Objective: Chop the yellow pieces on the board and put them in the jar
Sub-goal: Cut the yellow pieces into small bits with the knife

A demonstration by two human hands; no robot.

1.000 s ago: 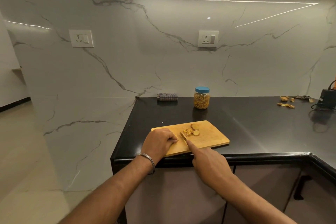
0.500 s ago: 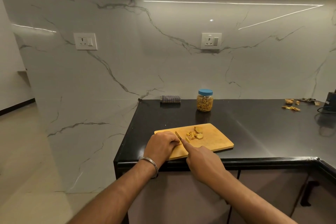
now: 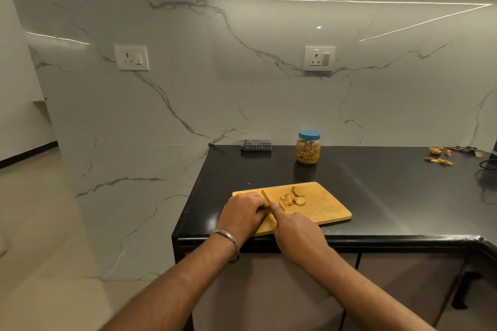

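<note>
A wooden cutting board (image 3: 322,208) lies at the front edge of the black counter. A few chopped yellow pieces (image 3: 293,197) sit near its middle. My right hand (image 3: 298,234) grips a knife (image 3: 265,195), its index finger stretched toward the blade. The blade stands just left of the pieces. My left hand (image 3: 243,215) rests curled on the board's left end, fingers beside the blade; what is under them is hidden. The clear jar (image 3: 308,147) with a blue lid, holding yellow pieces, stands closed behind the board.
A folded checked cloth (image 3: 256,145) lies by the wall left of the jar. Yellow scraps and peels (image 3: 439,161) are scattered at the far right, beside a dark cable (image 3: 485,164). The counter's left edge drops off just left of the board.
The knife blade has shifted a little left, away from the pieces and closer to my left hand. Both hands stay on the board's left end.
</note>
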